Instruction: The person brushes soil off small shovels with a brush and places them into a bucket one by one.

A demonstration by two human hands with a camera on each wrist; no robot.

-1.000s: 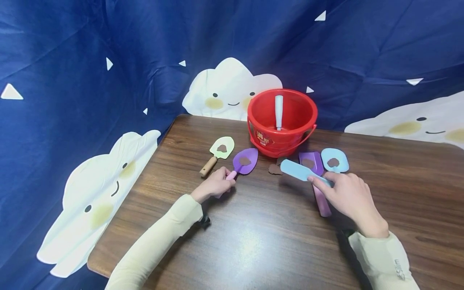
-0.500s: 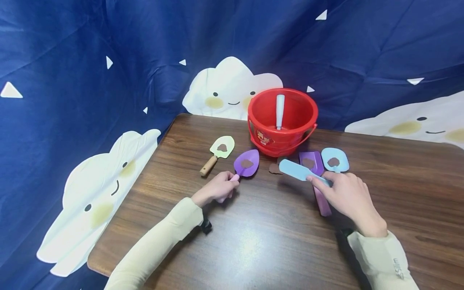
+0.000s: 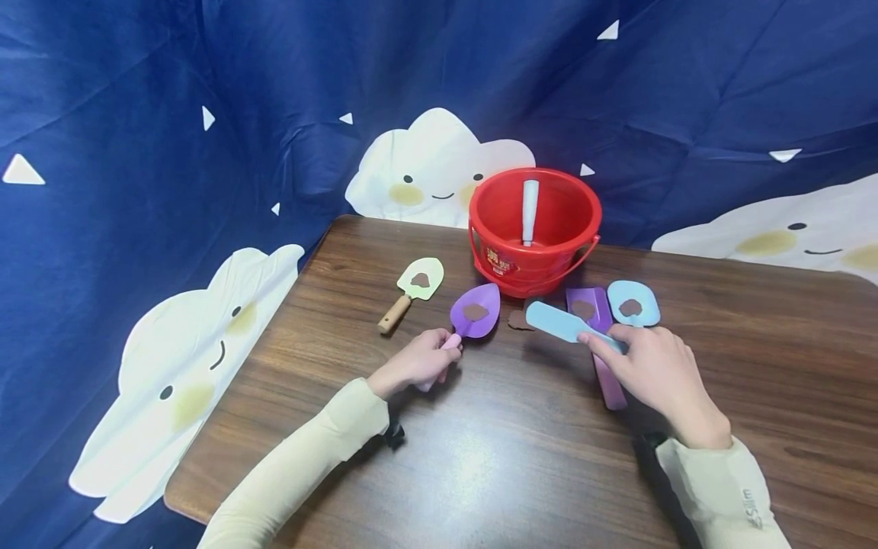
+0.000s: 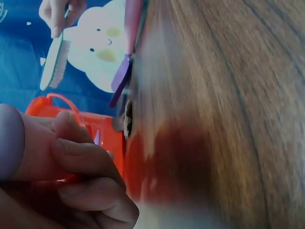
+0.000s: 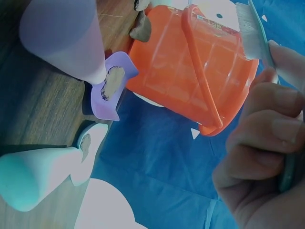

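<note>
In the head view my left hand [image 3: 418, 362] grips the pink handle of a purple toy trowel [image 3: 490, 324], whose leaf-shaped blade carries a brown patch. The handle [image 4: 40, 152] fills the near left of the left wrist view, fingers curled round it. My right hand [image 3: 661, 374] pinches a light blue brush [image 3: 554, 322] above the table. Its white bristles [image 5: 250, 31] show in the right wrist view. Below the brush lies a brown piece [image 3: 519, 320]. A square purple shovel [image 3: 604, 305] lies partly under the brush and right hand.
Behind the trowel and brush stands a red bucket [image 3: 528, 271] with a pale handle [image 3: 530, 210] sticking up inside. A green trowel [image 3: 425, 267] with a wooden grip lies left; a light blue shovel [image 3: 648, 301] lies right. A blue cloud-print curtain [image 3: 274, 91] borders the table [image 3: 514, 457].
My left hand and the purple trowel have moved a little to the right and toward me, nearer the brown piece. The brush has shifted slightly left.
</note>
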